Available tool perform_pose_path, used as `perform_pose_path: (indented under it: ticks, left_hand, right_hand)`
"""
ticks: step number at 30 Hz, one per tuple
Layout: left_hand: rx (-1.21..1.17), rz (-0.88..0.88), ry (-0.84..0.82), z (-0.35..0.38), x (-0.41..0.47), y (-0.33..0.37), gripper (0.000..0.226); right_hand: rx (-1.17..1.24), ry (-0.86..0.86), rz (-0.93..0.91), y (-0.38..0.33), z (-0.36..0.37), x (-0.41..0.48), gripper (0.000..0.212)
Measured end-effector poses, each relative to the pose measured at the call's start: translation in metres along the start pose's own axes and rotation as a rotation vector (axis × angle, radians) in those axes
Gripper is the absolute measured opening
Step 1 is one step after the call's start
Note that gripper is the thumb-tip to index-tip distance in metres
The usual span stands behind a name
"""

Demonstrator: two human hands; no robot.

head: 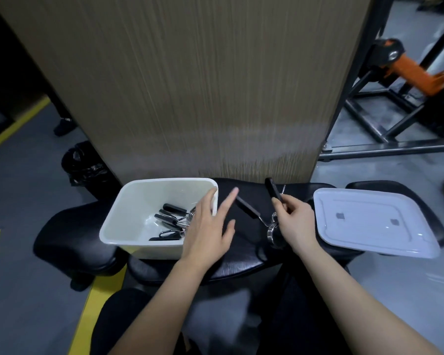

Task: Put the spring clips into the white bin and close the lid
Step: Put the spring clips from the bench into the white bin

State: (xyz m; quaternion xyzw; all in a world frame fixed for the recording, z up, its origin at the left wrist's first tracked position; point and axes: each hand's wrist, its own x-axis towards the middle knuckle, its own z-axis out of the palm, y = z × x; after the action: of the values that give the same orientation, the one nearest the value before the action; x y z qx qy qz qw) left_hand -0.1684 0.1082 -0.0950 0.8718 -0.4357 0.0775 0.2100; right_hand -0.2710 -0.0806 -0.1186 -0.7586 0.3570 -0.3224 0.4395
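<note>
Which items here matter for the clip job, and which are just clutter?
Job:
white bin, open, clips inside
lid, off, lying to the right on the bench
spring clip in right hand
left hand, open, at bin's edge

Clutter:
black bag on floor
orange gym machine
wood panel

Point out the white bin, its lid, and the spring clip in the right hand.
white bin (118, 221): head view, bare left wall.
lid (369, 219): head view, flat centre panel.
spring clip (273, 230): head view, metal coil below right hand (296, 221).
</note>
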Motion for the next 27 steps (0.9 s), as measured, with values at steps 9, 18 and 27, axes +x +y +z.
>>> perform_pose_path:
  ticks: [9, 18, 27]
  left_hand:
    - [0.214, 0.365, 0.008, -0.028, 0.021, -0.008, 0.047]
    - [0.207, 0.057, 0.083, -0.062, 0.013, -0.036, 0.037]
    - [-0.067, -0.415, 0.292, -0.077, -0.022, -0.113, 0.016]
  right_hand:
    - [-0.276, -0.141, -0.238, -0.063, -0.004, 0.009, 0.019]
    - [-0.058, -0.152, -0.33, -0.121, 0.017, 0.002, 0.024]
    - [-0.22, -0.393, 0.198, -0.11, 0.086, -0.032, 0.061]
